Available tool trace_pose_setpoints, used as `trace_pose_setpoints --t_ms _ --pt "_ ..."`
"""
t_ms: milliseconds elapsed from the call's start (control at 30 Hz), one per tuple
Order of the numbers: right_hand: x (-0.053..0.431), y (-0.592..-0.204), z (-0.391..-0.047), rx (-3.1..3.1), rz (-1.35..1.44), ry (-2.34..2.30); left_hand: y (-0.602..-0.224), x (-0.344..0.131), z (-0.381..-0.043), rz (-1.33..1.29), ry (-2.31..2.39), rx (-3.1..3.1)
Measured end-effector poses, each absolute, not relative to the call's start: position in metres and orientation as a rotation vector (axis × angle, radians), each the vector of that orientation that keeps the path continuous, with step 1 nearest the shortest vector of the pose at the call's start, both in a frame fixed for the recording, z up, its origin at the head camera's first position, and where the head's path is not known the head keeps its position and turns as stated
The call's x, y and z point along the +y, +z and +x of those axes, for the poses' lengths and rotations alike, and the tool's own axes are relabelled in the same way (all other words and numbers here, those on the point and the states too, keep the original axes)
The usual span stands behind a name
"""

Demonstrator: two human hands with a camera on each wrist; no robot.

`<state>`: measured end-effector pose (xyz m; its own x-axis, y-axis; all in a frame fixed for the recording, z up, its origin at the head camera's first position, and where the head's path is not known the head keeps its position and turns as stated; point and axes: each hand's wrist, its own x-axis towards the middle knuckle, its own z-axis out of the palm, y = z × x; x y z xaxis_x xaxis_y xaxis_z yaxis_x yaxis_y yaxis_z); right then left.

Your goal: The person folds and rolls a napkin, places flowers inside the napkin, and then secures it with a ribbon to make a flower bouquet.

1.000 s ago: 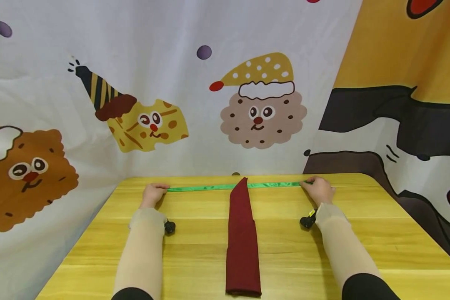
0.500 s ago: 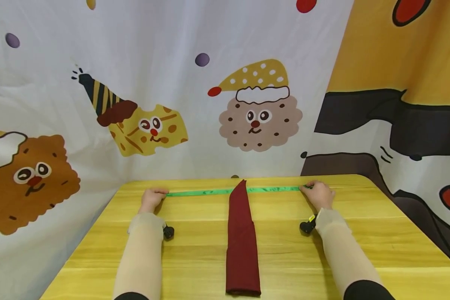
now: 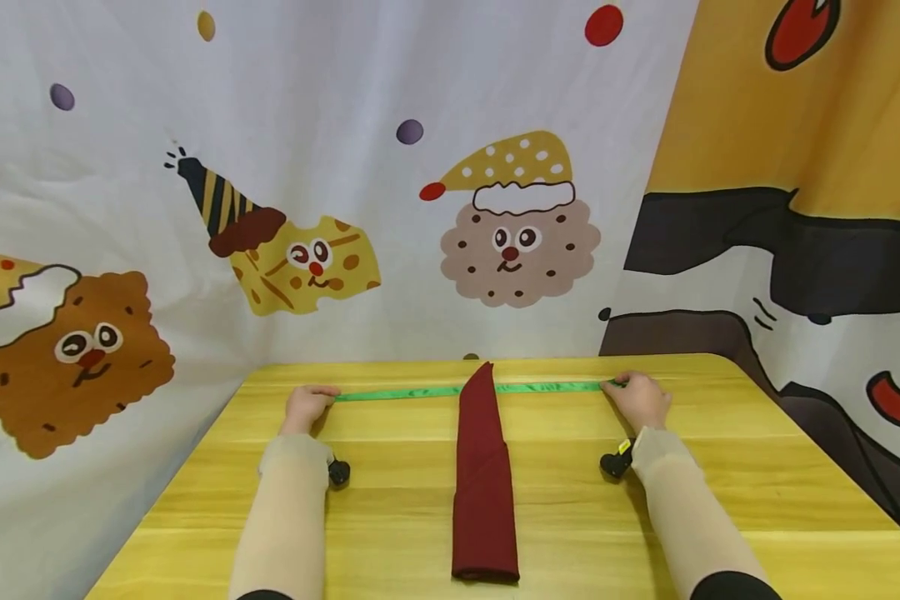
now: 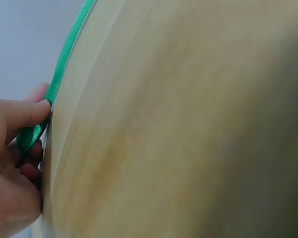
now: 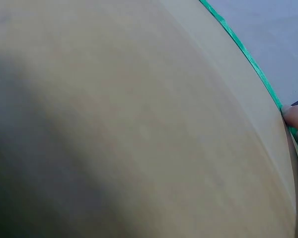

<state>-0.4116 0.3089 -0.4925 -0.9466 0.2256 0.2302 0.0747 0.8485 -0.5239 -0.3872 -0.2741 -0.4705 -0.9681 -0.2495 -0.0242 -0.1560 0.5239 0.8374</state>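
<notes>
A green satin ribbon [image 3: 397,394] stretches from side to side near the far edge of the table. My left hand [image 3: 309,408] pinches its left end between thumb and fingers; the left wrist view shows the ribbon's tail [image 4: 32,136] curling inside the hand. At the other end, my right hand [image 3: 640,402] pinches the ribbon, with only the thumb and part of the fingers visible in the right wrist view. A dark red folded cloth napkin [image 3: 485,492], long and narrow with a pointed far tip, lies lengthwise between the arms. Near its tip it covers the middle of the ribbon.
The wooden table [image 3: 390,517] has light wood grain and ends close behind the ribbon. Behind it hangs a white curtain [image 3: 330,100] printed with cartoon snacks. Small black wrist cameras hang at the inner side of both wrists.
The head view has tilted slightly upward, so the table sits lower in it. Both hands keep their hold on the ribbon, and the napkin lies where it was.
</notes>
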Motion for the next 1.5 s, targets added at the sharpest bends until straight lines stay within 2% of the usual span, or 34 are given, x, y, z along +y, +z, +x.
trace_pose_setpoints --t_ms 467,1500 --pt "0.301 -0.493 -0.391 -2.759 -0.271 0.792 -0.478 -0.277 -0.371 0.364 -1.449 -2.667" --pt "0.305 -0.485 -0.351 -2.718 -0.261 0.829 -0.468 -0.276 -0.335 0.351 -1.445 -2.670"
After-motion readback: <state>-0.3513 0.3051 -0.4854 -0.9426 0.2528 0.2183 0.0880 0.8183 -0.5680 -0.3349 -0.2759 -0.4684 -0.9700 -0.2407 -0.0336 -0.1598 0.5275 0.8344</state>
